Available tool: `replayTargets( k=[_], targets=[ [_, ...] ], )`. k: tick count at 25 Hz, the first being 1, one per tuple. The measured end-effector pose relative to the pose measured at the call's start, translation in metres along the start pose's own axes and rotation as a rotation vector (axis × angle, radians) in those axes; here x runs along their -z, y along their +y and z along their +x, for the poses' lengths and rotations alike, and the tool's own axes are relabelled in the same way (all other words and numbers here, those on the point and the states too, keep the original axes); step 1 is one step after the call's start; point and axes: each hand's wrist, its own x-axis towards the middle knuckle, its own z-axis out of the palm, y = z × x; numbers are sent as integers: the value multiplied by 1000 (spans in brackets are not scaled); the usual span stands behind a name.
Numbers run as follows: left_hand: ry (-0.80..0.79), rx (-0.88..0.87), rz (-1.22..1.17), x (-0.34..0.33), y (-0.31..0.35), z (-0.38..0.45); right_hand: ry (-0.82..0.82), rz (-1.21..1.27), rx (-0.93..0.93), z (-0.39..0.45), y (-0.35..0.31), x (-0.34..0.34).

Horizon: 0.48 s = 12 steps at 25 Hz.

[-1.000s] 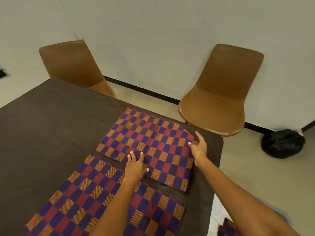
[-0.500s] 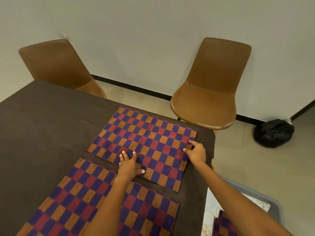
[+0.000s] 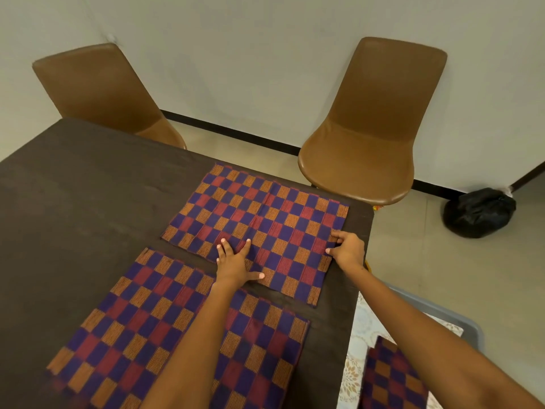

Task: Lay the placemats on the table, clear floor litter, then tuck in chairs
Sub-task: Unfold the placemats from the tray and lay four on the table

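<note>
Table (image 3: 88, 202): dark brown; its far right corner is near the right chair.
Far placemat (image 3: 259, 219): checked in purple, red and orange; it lies flat on the table near the far right corner, with a fold line across its middle.
Near placemat (image 3: 141, 320): same pattern; it lies flat just beside the far one, with a thin strip of table between them.
Left hand (image 3: 234, 262): open, palm down, fingers spread; it presses on the near edge of the far placemat.
Right hand (image 3: 348, 249): fingers closed on the right edge of the far placemat, pinching the cloth.
Grey tray (image 3: 469, 329): low at the right, beside the table; it holds one more checked placemat (image 3: 392, 376) on a floral liner.
Chairs: two brown ones, left chair (image 3: 103, 93) and right chair (image 3: 371, 137), both standing apart from the table.
Floor: a black bag (image 3: 477, 212) lies by the wall at the far right.
</note>
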Motion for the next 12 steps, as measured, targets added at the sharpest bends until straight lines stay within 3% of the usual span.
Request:
replayTargets(
  k=[5,7,10,12],
  targets=[
    [150,-36,23,-7,2,0,-34,-71,34,-2,6,2],
    [204,-64,30,-9,6,-1,1,-306,64,-7,1,3],
    [195,-75,28,-15,15,1,113,-619,354,-19,-11,-10],
    [162,-82,72,-21,16,4,-45,-596,616,-33,-21,-37]
  ],
)
